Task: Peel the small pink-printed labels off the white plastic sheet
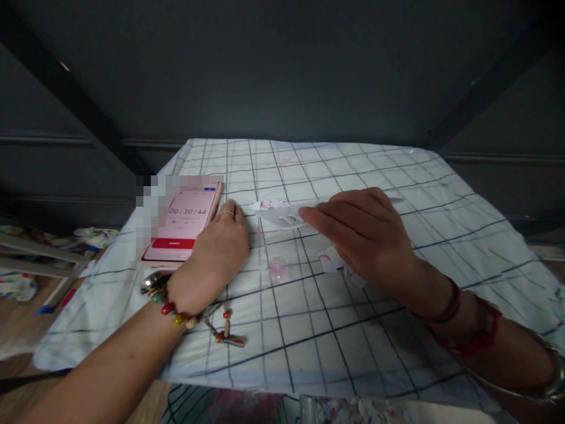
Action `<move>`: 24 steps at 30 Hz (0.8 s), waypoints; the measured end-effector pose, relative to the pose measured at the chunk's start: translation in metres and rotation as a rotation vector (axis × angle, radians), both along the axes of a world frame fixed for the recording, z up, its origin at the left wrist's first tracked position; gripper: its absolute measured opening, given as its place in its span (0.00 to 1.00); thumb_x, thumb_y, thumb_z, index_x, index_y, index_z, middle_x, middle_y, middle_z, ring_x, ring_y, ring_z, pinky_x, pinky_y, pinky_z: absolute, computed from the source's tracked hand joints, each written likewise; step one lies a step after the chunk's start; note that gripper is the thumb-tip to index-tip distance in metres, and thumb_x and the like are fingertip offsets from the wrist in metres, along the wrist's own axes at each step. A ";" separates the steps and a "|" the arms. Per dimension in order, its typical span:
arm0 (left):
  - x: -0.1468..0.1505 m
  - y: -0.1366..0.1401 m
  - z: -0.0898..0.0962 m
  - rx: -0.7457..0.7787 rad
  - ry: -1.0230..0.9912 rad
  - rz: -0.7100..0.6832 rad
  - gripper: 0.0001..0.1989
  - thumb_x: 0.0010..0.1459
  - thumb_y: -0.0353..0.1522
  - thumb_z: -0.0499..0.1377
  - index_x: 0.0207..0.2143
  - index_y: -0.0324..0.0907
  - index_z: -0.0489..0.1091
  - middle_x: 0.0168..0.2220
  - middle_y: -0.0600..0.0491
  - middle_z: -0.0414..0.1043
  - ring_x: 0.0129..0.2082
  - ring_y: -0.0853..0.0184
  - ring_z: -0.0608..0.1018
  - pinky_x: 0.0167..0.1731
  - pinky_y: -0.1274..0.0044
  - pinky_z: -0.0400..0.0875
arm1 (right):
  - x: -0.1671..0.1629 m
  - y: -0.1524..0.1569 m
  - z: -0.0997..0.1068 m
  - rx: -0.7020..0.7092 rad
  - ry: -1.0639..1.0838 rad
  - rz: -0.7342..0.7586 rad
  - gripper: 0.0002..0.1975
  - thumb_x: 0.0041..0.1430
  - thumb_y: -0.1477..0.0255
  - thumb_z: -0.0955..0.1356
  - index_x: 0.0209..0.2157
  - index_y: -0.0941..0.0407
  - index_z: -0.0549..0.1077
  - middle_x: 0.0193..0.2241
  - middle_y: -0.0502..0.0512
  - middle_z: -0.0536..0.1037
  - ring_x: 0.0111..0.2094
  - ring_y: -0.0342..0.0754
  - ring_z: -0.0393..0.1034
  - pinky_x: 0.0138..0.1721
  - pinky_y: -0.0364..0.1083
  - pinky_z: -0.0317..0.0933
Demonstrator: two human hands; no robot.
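My right hand [371, 235] is closed around a flat white slotted tool [282, 218], which looks like a plastic spatula and is held low over the cloth. Small white paper pieces with red marks [270, 204] are at its left end. My left hand [225, 238], with a ring on one finger, rests beside the pink phone [189, 218]; its fingers reach forward, partly foreshortened, with nothing visible in them. A small clear and pink piece [277, 270] lies between the hands. More white scraps [330, 260] lie under my right hand, partly hidden by it.
A white cloth with dark grid lines [309, 330] covers the table. The phone screen shows a running timer. Dark panels [282, 70] stand behind the table. At lower left is a pale wooden chair or rack [48, 259]. A clear container with coloured bits [353, 409] shows below the front edge.
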State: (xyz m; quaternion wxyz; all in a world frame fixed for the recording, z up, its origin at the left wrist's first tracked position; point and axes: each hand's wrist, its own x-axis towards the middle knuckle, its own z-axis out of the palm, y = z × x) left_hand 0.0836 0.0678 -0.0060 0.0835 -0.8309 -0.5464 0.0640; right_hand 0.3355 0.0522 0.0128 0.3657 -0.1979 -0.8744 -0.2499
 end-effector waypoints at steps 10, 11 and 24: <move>0.004 -0.001 0.006 -0.033 -0.059 0.024 0.30 0.63 0.15 0.49 0.65 0.20 0.71 0.65 0.17 0.73 0.63 0.43 0.81 0.59 0.57 0.82 | 0.001 -0.002 0.011 0.071 -0.003 -0.034 0.14 0.72 0.88 0.64 0.48 0.59 0.75 0.34 0.50 0.85 0.37 0.46 0.74 0.38 0.48 0.64; 0.005 -0.001 0.005 -0.023 -0.052 0.021 0.30 0.63 0.15 0.48 0.65 0.20 0.72 0.65 0.18 0.74 0.62 0.43 0.82 0.58 0.57 0.82 | 0.000 -0.001 0.010 0.091 0.009 -0.048 0.13 0.72 0.88 0.65 0.49 0.59 0.75 0.34 0.50 0.85 0.38 0.46 0.75 0.38 0.48 0.65; 0.004 -0.001 0.004 -0.017 0.036 0.030 0.29 0.63 0.17 0.48 0.65 0.21 0.71 0.65 0.23 0.75 0.62 0.50 0.81 0.58 0.66 0.81 | 0.005 -0.003 0.016 0.054 -0.038 -0.033 0.11 0.74 0.85 0.67 0.48 0.56 0.76 0.36 0.49 0.86 0.39 0.46 0.76 0.39 0.49 0.65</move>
